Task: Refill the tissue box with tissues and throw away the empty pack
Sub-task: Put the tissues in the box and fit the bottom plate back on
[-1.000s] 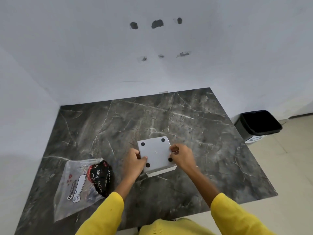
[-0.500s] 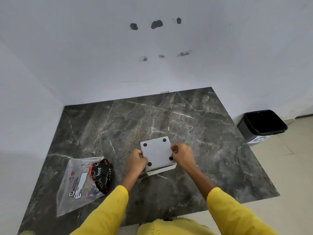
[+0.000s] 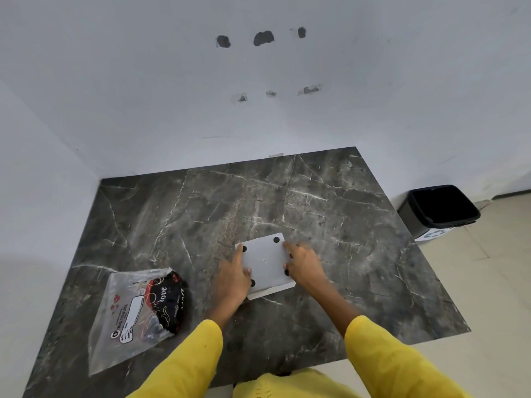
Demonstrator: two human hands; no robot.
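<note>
The white tissue box [image 3: 265,261] lies upside down on the bench [image 3: 330,214] (four black feet showing). The left hand [image 3: 234,278] and right hand [image 3: 306,265] rest flat on its left and right edges, fingers loosely spread, gripping nothing. The tissue pack [image 3: 135,314] lies well left; the bin [image 3: 439,209] stands on the floor at right.

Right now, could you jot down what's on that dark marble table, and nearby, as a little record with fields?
surface: dark grey marble table set into a white wall corner
centre item: white square tissue box lying with four black round feet facing up
left hand: on the box's left edge
right hand: on the box's right edge, blurred
left item: clear plastic tissue pack with a dark printed bundle inside, lying flat
floor: black waste bin, open, to the table's right
clothing: yellow sleeves
</note>
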